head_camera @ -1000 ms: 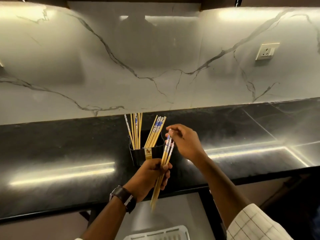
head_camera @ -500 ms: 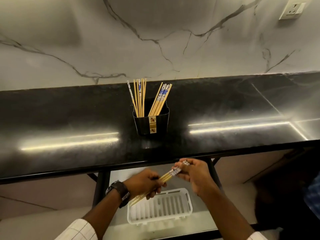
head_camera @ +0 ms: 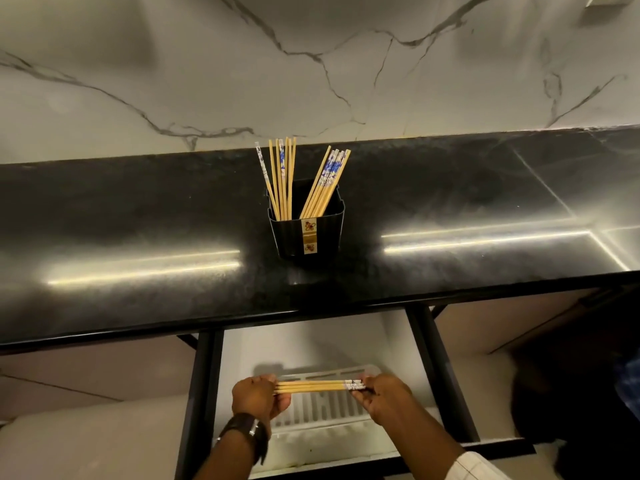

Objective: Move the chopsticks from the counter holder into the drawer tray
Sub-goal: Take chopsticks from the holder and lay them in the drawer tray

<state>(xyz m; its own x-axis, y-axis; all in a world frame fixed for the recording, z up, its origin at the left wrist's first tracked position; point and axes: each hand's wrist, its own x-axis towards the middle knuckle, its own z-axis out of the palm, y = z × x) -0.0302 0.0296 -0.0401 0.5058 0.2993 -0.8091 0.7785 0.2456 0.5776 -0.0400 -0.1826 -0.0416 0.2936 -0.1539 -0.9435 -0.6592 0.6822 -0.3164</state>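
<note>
The holder (head_camera: pixel 306 230) stands on the counter (head_camera: pixel 138 220), at twelve o'clock from the hands, with chopsticks (head_camera: pixel 282 174) in it. Below the counter's near edge the open drawer (head_camera: pixel 429 341) holds the tray (head_camera: pixel 322 407). Over the tray, a bundle of chopsticks (head_camera: pixel 311 386) lies level between the left hand (head_camera: pixel 258 398) at nine o'clock and the right hand (head_camera: pixel 382 396) at three.

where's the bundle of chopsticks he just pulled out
In the head view, low centre: the chopstick bundle lies level between left hand and right hand, just above the white tray.

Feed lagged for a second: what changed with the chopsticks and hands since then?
The held bundle of chopsticks came down from beside the holder and turned level over the drawer tray; left hand and right hand now grip opposite ends. The holder and its remaining chopsticks stayed put.
</note>
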